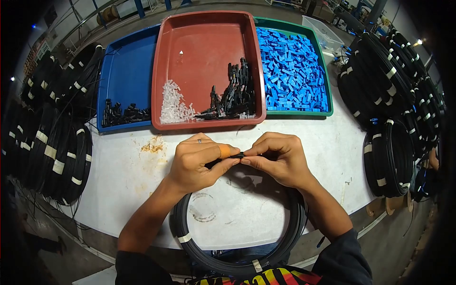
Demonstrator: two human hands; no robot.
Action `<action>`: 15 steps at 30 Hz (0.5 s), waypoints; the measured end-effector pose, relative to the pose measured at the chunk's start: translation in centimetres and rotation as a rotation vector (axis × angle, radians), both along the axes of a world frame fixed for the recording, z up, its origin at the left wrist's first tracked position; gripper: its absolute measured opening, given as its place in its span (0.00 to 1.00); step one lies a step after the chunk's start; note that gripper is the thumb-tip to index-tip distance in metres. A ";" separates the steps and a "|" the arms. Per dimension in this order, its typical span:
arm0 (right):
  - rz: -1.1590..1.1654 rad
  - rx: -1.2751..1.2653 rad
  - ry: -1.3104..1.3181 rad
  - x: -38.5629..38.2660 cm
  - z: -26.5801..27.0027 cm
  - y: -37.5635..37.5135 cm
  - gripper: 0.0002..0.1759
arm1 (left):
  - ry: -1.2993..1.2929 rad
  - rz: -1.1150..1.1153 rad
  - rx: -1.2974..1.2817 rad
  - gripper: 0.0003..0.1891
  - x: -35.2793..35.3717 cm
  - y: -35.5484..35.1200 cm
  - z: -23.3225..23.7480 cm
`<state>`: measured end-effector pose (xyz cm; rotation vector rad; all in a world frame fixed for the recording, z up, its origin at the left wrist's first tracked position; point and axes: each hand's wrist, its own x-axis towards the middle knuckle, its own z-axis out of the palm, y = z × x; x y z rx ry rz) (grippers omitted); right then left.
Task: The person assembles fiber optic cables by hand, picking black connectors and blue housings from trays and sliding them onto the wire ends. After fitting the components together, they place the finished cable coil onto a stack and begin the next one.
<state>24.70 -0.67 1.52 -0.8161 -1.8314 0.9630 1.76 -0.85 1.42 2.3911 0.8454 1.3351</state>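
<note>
My left hand, with orange tape around one fingertip and a ring, pinches one end of a small black connector piece. Thumb and forefinger of my right hand close on its other end, so the fingertips of both hands nearly meet. Most of the piece is covered by the fingers. Below my wrists lies a coil of black cable, bound with pale tape, partly on the table and partly over its front edge against my body.
A red tray holds white pieces and black parts. Beside it stand a blue tray with black parts and a green tray full of blue clips. Cable coils stack left, more coils right, on the white table.
</note>
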 end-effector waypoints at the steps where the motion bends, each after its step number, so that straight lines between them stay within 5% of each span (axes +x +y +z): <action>1: 0.014 -0.049 0.010 0.0 0.1 0.0 0.07 | -0.011 -0.016 0.013 0.09 0.0 0.0 0.0; 11: 0.040 -0.049 -0.200 0.6 2.3 -0.2 0.14 | -0.035 -0.007 0.038 0.08 0.0 0.2 -0.1; 15: 0.006 -0.192 0.007 1.3 1.2 0.2 0.10 | -0.025 0.025 -0.033 0.08 -0.1 -0.2 0.2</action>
